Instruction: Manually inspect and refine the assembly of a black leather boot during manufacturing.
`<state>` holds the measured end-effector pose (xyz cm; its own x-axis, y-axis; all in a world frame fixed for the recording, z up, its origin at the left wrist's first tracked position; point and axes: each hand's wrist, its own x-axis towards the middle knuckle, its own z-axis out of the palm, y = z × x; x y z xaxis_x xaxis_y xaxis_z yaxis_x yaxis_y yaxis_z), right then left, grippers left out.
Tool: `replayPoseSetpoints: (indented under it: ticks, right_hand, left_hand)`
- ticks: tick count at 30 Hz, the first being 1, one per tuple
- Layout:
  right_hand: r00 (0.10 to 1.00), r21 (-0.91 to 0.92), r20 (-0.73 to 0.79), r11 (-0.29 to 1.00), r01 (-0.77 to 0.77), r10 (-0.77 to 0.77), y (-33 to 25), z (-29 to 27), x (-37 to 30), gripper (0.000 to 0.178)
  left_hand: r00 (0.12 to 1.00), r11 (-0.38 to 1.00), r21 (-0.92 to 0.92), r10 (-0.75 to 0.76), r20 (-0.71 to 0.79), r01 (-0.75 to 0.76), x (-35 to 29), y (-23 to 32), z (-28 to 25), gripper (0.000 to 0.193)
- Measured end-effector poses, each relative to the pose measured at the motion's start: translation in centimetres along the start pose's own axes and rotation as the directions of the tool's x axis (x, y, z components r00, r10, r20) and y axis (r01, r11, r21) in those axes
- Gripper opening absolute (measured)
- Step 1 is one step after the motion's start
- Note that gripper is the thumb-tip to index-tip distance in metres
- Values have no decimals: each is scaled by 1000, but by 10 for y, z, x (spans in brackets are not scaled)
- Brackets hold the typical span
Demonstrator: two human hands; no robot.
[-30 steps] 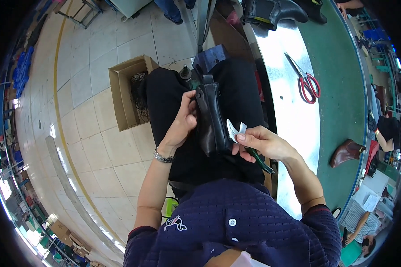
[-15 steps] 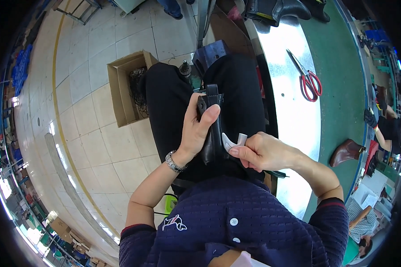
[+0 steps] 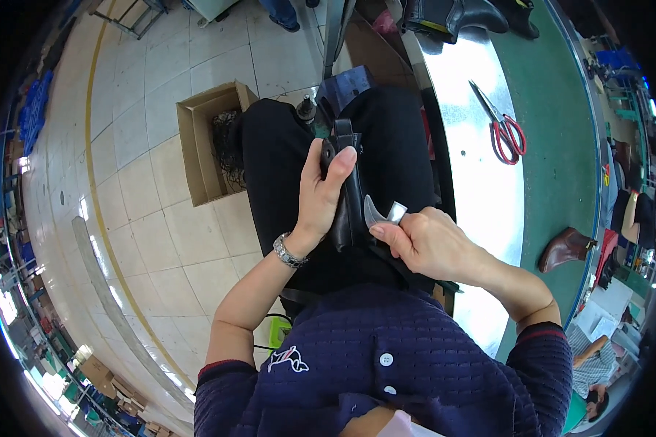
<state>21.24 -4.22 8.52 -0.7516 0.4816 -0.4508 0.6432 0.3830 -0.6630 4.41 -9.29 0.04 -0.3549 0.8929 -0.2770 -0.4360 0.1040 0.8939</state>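
Observation:
My left hand (image 3: 321, 193) grips a black leather boot (image 3: 350, 207) over my lap, thumb across its upper part and fingers mostly hidden behind it. A loop stands up at the boot's far end, and its toe comes toward me. In my right hand (image 3: 430, 244) is a small hammer (image 3: 386, 213) with a bright metal head, one end a curved tapering claw, the other a blunt block. My fingers are closed round its handle, which is largely hidden. The claw's tip is close to the boot's right side; I cannot tell whether they touch.
Red-handled scissors (image 3: 504, 131) lie on the metal-topped bench (image 3: 481, 211) to my right. A brown boot (image 3: 567, 249) sits on the green surface (image 3: 539, 182), with black boots (image 3: 459, 16) at the far end. An open cardboard box (image 3: 197, 156) stands left of my knees.
Both hands have moved slightly away from me, the boot with my left hand. The hammer has gone up a little, its head turned differently. A person's gloved hand at the far right has shifted.

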Motion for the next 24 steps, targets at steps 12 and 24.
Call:
replayPoseSetpoints:
  ticks: [12, 24]
  right_hand:
    - [991, 317, 72, 939, -133, 116, 4, 15, -7, 58]
    - [972, 519, 160, 823, -232, 173, 13, 19, -17, 56]
  left_hand:
    - [995, 987, -130, -95, -14, 93, 7, 5, -6, 31]
    - [996, 998, -65, -18, 91, 24, -6, -8, -14, 33]
